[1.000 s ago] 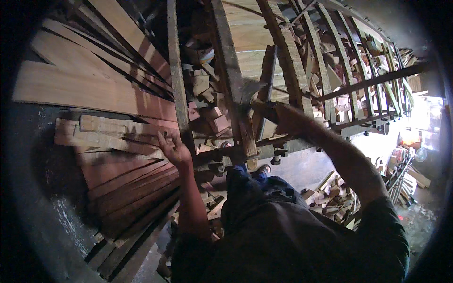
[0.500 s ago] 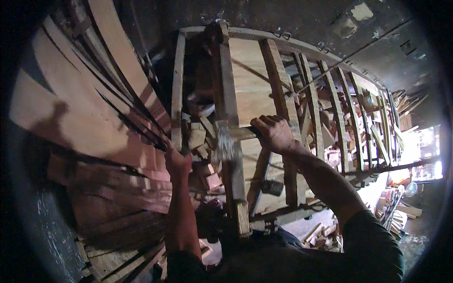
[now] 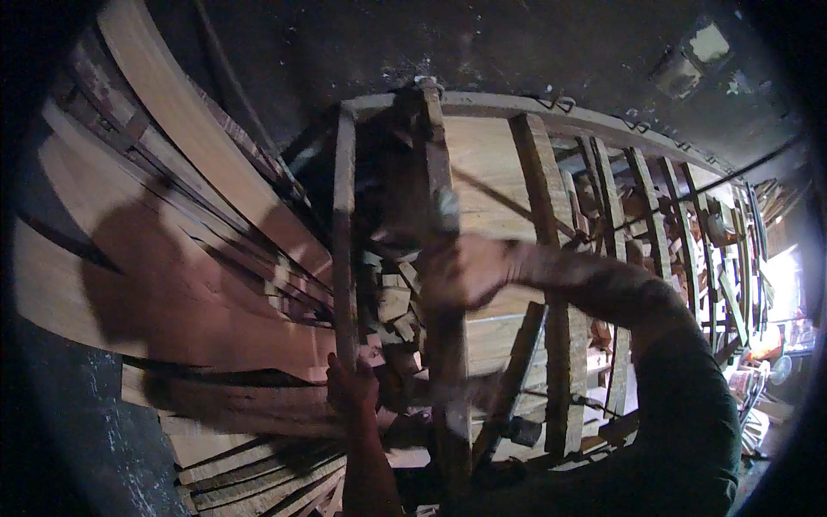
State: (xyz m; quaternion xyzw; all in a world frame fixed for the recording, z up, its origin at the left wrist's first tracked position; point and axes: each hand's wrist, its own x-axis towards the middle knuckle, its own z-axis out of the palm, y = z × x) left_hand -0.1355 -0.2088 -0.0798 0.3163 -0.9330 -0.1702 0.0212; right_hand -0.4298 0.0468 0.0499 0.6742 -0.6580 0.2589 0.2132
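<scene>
My left hand is closed around the lower end of a narrow wooden rail at the left of a long frame. My right hand, smeared by motion, is closed over a thick upright wooden bar. Just above its knuckles a blurred whitish tool head shows against the bar. Whether that is a mallet or a brush I cannot tell; the hand hides its handle. Behind the right hand lies a pale board, crossed by a dark wooden slat.
Large curved thin wood sheets fan out on the left. Offcut blocks lie between the rail and bar. More slats run right, with a thin dark rod slanting across. A dark block sits low by the frame.
My right hand has moved left and down onto the bar, and the tool's pale handle is now hidden. My left hand sits lower in view, still at the rail's end. The whole view has shifted.
</scene>
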